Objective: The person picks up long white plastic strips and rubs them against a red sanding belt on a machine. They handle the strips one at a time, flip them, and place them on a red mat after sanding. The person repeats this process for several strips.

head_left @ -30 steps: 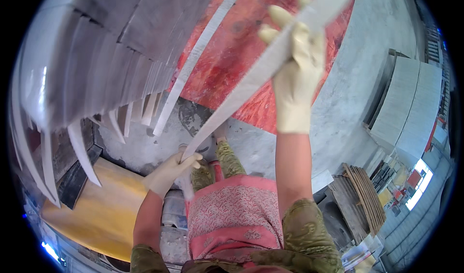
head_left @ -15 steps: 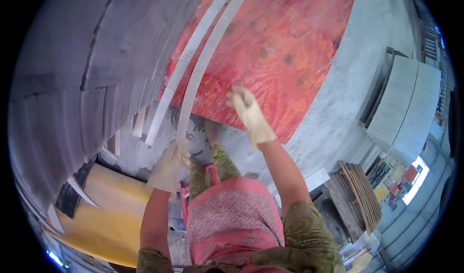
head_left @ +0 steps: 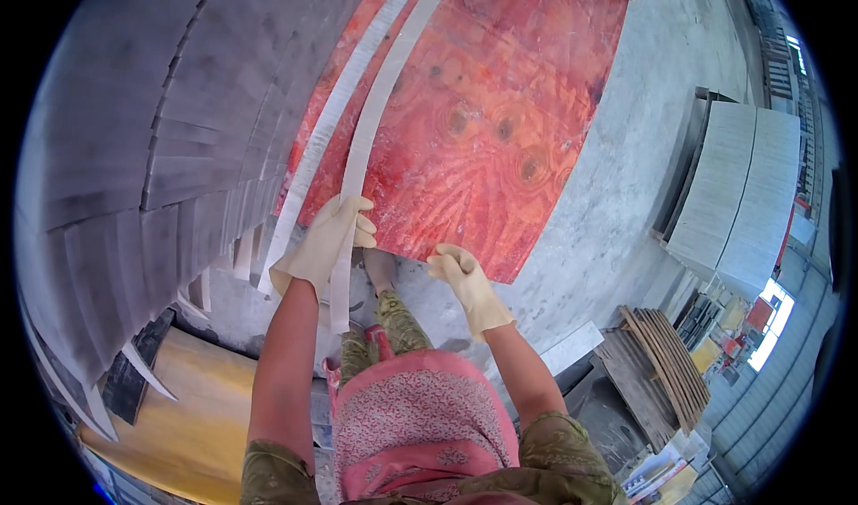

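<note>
My left hand (head_left: 332, 235), in a cream rubber glove, closes around a long pale strip (head_left: 365, 143) near its lower end. The strip's tail hangs down past the palm towards my lap. In a matching glove, my right hand (head_left: 462, 274) is at the near edge of a big red sheet (head_left: 500, 161) with dark knot-like ring patterns. Its fingers are curled in; whether they pinch the sheet's edge or something small is hidden. A second pale strip (head_left: 323, 130) runs alongside the first, on the sheet's left part.
Tall stacks of grey boards (head_left: 201, 161) rise close on my left. A yellow sheet (head_left: 201, 389) lies at lower left. To the right are pale board stacks (head_left: 733, 188) and a slatted wooden piece (head_left: 666, 366). My foot (head_left: 381, 271) is by the red sheet's edge.
My left hand has moved up along the strip from its lower end. My right hand has come down from above the red sheet to its near edge.
</note>
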A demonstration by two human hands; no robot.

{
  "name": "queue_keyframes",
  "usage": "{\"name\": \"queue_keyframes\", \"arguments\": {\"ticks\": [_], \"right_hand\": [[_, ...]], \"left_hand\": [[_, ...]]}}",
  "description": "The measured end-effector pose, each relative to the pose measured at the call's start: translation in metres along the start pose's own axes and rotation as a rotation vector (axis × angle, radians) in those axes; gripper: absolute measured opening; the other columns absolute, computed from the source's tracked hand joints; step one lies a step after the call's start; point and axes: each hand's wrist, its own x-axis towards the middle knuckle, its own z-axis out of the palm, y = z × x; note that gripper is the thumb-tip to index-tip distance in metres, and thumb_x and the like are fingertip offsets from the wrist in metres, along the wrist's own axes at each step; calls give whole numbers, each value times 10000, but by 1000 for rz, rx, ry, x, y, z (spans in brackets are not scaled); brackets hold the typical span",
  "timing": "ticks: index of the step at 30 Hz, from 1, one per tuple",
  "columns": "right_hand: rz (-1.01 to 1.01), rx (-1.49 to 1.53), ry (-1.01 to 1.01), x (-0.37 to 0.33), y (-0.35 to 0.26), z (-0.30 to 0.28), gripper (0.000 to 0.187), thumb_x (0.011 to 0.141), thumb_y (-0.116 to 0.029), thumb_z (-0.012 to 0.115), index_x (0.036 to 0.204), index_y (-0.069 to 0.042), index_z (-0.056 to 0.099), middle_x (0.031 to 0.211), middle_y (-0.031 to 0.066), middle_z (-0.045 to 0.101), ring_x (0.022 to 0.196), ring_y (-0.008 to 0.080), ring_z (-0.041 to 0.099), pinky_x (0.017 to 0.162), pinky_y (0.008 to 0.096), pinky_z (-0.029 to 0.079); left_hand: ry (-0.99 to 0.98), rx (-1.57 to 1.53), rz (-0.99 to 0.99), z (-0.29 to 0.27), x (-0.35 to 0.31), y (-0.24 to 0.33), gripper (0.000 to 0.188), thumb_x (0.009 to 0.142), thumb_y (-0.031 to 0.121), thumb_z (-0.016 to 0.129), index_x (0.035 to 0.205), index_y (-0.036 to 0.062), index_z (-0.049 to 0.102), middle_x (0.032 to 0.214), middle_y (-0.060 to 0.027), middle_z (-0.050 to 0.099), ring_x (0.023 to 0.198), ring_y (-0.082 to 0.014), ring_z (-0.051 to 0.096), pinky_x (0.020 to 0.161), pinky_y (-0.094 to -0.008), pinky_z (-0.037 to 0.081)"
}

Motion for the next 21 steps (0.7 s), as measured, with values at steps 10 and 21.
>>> {"name": "queue_keyframes", "arguments": {"ticks": [10, 21], "right_hand": [[32, -33, 15, 4, 4, 6, 475, 1019, -259, 517, 1432, -25, 514, 1244, 93, 701, 1127, 207, 668, 1091, 367, 423], [-24, 39, -18, 12, 6, 11, 443, 1026, -246, 534, 1403, -14, 534, 1235, 112, 698, 1085, 187, 672, 1005, 332, 473]], "left_hand": [[52, 67, -61, -7, -10, -13, 410, 1056, 405, 503, 1190, 42, 638, 922, -98, 660, 783, -176, 682, 765, -304, 554], [94, -103, -19, 12, 9, -6, 420, 1041, 409, 542, 1213, 36, 630, 948, -92, 674, 795, -163, 683, 787, -290, 538]]}}
